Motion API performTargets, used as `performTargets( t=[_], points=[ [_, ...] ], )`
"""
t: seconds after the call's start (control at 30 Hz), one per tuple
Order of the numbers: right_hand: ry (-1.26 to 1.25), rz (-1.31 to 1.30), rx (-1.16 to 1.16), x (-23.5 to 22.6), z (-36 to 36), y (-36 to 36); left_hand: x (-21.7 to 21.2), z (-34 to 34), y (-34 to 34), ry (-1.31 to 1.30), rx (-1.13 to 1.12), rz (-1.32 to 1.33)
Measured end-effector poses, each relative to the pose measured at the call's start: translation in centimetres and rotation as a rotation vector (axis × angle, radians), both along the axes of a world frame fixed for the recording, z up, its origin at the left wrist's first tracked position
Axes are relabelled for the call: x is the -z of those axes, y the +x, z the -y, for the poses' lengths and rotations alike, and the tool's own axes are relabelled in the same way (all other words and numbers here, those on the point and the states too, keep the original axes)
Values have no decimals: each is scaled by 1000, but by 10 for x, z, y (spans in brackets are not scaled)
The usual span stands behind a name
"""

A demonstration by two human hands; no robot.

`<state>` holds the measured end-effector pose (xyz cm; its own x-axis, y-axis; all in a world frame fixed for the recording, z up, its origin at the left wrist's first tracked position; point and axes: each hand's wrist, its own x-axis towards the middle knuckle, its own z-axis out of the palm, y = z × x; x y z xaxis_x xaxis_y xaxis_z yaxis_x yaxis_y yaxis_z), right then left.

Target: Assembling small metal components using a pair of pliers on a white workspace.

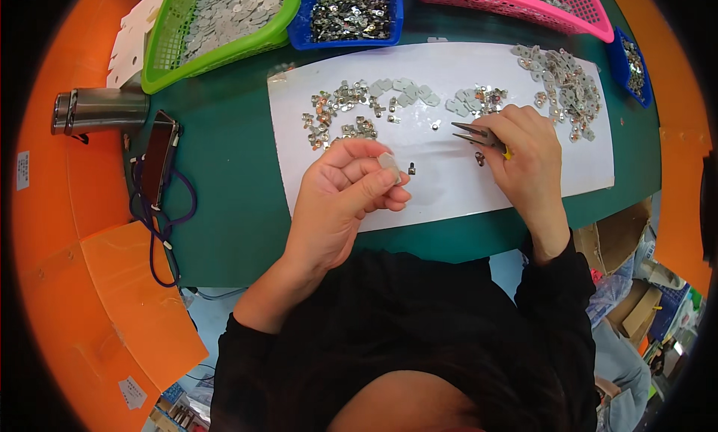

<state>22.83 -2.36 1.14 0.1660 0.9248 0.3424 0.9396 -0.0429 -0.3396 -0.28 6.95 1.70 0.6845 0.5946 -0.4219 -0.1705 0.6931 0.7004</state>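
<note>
My left hand [348,181] pinches a small pale grey flat piece [389,163] between thumb and fingers, above the white sheet [449,196]. In my right hand [523,144] is a pair of needle-nose pliers [479,135], yellow at the handle, its jaws parted and pointing left with nothing visible between them. One small metal part [412,169] lies just right of my left fingers, and another [479,159] sits below the pliers. Grey flat pieces [406,93] and small shiny metal parts [323,107] are spread in loose groups beyond my hands.
A heap of grey pieces with metal parts [572,88] covers the sheet's right. Along the back stand a green basket [161,54], a blue bin [345,43], a pink basket [508,12] and a smaller blue bin [621,66]. A steel flask [108,110] and a corded phone [158,159] lie left.
</note>
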Motion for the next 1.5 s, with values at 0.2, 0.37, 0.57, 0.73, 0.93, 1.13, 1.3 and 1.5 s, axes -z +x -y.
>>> performTargets(
  t=[0.2, 0.37, 0.57, 0.73, 0.93, 1.13, 1.3, 1.5],
  points=[
    [-71, -780, -21, -26, -12, -37, -1, 7, 4, 206, 43, 2],
    [-77, -726, -171, -29, -19, -42, -6, 15, 4, 444, 7, -105],
    [-111, -754, -177, -35, -16, -43, -4, 18, 2, 666, -1, -217],
    [-89, -702, -189, -34, -14, -45, -1, 17, -1, 746, 29, -206],
    [-46, -645, -193, -34, -16, -49, 2, 18, -2, 825, -52, -243],
    [13, -630, -227, -31, -15, -49, 2, 14, -1, 835, -75, -256],
    [27, -549, -215, -34, -18, -49, 13, 13, -4, 1120, -119, -232],
    [35, -518, -283, -34, -17, -48, 6, 17, -2, 1106, -127, -286]
  ],
)
